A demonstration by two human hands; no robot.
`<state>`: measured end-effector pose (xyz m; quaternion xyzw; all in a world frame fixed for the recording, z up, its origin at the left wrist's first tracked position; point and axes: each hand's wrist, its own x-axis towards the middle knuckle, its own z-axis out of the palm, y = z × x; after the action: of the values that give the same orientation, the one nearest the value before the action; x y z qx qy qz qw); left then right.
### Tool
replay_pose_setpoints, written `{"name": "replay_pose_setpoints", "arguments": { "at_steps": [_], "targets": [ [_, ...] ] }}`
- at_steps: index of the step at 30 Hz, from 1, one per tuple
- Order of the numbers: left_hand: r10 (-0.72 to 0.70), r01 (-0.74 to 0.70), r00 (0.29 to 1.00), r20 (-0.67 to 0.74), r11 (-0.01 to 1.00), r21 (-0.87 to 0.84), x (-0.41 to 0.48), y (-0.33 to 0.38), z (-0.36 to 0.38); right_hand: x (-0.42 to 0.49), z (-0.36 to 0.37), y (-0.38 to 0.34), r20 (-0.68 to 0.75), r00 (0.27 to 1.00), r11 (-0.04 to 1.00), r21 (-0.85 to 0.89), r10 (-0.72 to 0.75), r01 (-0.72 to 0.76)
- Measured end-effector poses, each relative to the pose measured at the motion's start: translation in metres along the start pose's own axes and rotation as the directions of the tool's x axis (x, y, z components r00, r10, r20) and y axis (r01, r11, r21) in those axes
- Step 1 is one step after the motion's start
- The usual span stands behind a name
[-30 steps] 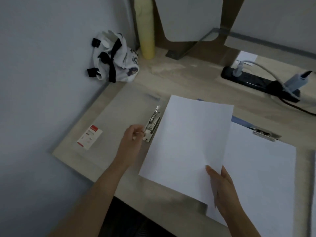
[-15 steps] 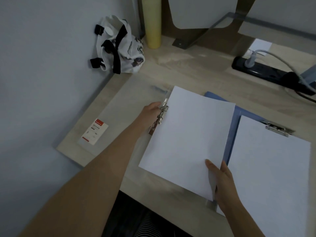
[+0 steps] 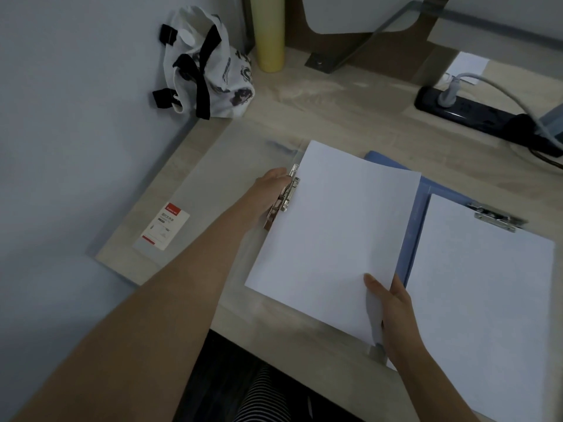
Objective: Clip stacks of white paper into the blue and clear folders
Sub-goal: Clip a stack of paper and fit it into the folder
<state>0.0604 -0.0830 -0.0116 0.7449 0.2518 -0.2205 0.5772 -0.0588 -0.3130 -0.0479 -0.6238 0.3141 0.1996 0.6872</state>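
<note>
- The right hand (image 3: 396,312) pinches the near right corner of 1 loose stack of white paper (image 3: 329,239), thumb on top and fingers beneath.
- That stack lies tilted over the clear plastic folder (image 3: 213,184), its left edge at the folder's silver metal clip (image 3: 288,193).
- The left hand (image 3: 269,190) grips this clip, fingers curled on it.
- Just to the right, the open blue folder (image 3: 417,214) holds a 2nd white sheaf (image 3: 481,300) under its own clip.
- Farthest on the pale wooden desk (image 3: 350,117) are 3 things: a white cloth bag with black straps (image 3: 213,71), a yellow cylinder (image 3: 269,32) and a black power strip (image 3: 475,112).
</note>
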Motion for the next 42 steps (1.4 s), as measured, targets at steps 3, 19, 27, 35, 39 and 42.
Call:
{"name": "replay_pose_setpoints", "arguments": {
  "at_steps": [3,19,27,35,39,42],
  "targets": [
    [0.007,-0.007,1.0,0.004,1.0,-0.02,-0.001,0.001,0.004,0.001,0.0,0.001,-0.006,1.0,1.0,-0.022,-0.004,0.003],
    [-0.08,0.08,0.997,-0.004,0.99,0.114,-0.035,-0.032,-0.02,0.0,0.001,0.002,-0.005,1.0,0.999,-0.038,-0.015,0.015],
    [-0.162,0.147,0.977,0.136,0.983,0.112,-0.039,-0.026,-0.032,0.0,0.0,0.001,-0.01,1.0,0.999,-0.048,0.002,-0.003],
    [-0.131,0.116,0.977,0.166,0.988,0.101,-0.038,-0.037,-0.032,-0.002,0.001,0.003,-0.024,1.0,1.0,-0.028,0.004,-0.004],
    [-0.176,0.169,0.959,0.224,0.984,0.05,-0.043,-0.035,-0.031,-0.002,0.001,0.002,-0.027,1.0,0.999,-0.043,-0.014,0.012],
    [-0.185,0.197,0.954,0.237,0.98,-0.025,-0.046,-0.043,-0.031,-0.003,0.0,0.003,-0.025,1.0,0.999,-0.05,-0.016,0.015]
  ]
}}
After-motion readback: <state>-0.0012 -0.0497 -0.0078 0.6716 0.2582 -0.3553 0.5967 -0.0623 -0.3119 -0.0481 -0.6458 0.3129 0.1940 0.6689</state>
